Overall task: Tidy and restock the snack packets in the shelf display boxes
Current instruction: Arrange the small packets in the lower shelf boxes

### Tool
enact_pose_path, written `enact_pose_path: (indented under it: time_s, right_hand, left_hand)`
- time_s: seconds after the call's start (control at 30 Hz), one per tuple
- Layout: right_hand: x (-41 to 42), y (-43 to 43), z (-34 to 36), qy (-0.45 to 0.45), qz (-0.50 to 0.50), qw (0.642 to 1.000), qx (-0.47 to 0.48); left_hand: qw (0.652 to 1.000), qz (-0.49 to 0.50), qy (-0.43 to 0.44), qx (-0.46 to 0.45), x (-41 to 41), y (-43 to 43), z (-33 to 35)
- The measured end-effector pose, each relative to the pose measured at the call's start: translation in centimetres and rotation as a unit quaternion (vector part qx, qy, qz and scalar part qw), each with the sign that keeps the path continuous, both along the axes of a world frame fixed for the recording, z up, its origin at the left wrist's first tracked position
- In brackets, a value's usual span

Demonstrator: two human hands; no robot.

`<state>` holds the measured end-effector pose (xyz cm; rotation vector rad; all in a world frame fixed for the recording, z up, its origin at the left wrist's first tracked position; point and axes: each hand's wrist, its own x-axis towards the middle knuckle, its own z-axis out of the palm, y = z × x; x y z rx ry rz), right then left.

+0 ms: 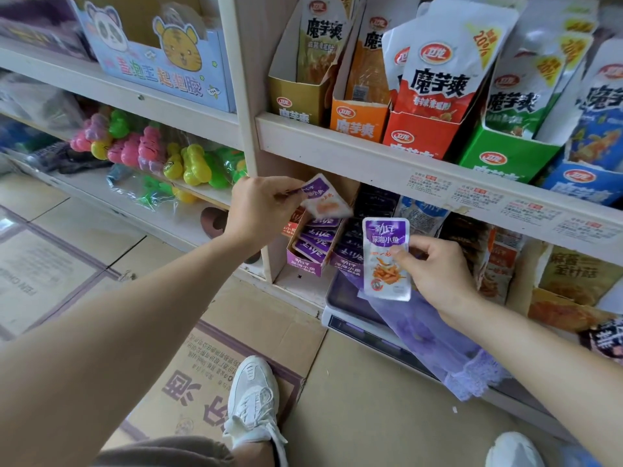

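purple packet (325, 197) in left hand (261, 210) (pinched) | second packet (386, 264) in right hand (438, 274) (gripped)

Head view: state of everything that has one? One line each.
left hand: pinches tilted packet
tilted packet: held above purple display box, blurred
right hand: grips upright packet
upright packet: sealed, front facing camera
purple display box: open top, packets lined up inside
red display box: open top, packets standing in it
cardboard carton: flattened on floor
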<state>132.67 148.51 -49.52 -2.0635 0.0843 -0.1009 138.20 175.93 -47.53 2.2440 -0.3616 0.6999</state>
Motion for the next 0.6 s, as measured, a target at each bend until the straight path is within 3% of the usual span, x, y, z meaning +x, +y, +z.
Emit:
enact_pose_path:
  time_s: [0.1, 0.23, 0.33, 0.4, 0.47, 0.6]
  right_hand:
    - [-0.1, -0.3, 0.6, -0.026, 0.014, 0.999, -0.025]
    - [-0.1, -0.3, 0.8, -0.017, 0.009, 1.000, 0.008]
    - [-0.1, 0.1, 0.9, -0.010, 0.002, 1.000, 0.015]
    - [0.0, 0.3, 0.9, -0.013, 0.005, 1.000, 0.013]
    - [-0.1, 0.7, 1.0, -0.031, 0.016, 0.999, -0.005]
    - [-0.4, 2.1, 1.9, -0.112, 0.071, 0.990, -0.054]
  left_hand:
    - [0.999, -0.013, -0.046, 0.011, 0.4, -0.2, 0.0]
    - [0.981, -0.057, -0.058, 0.177, 1.4, 0.3, -2.3]
    - [0.933, -0.059, 0.047, 0.353, 1.4, 0.5, -4.1]
    - [0.898, -0.063, 0.120, 0.419, 1.1, 0.2, -4.7]
    - [0.896, -0.079, 0.137, 0.415, 0.8, 0.2, -4.5]
    - [0.950, -0.081, 0.062, 0.294, -0.1, 1.7, -4.7]
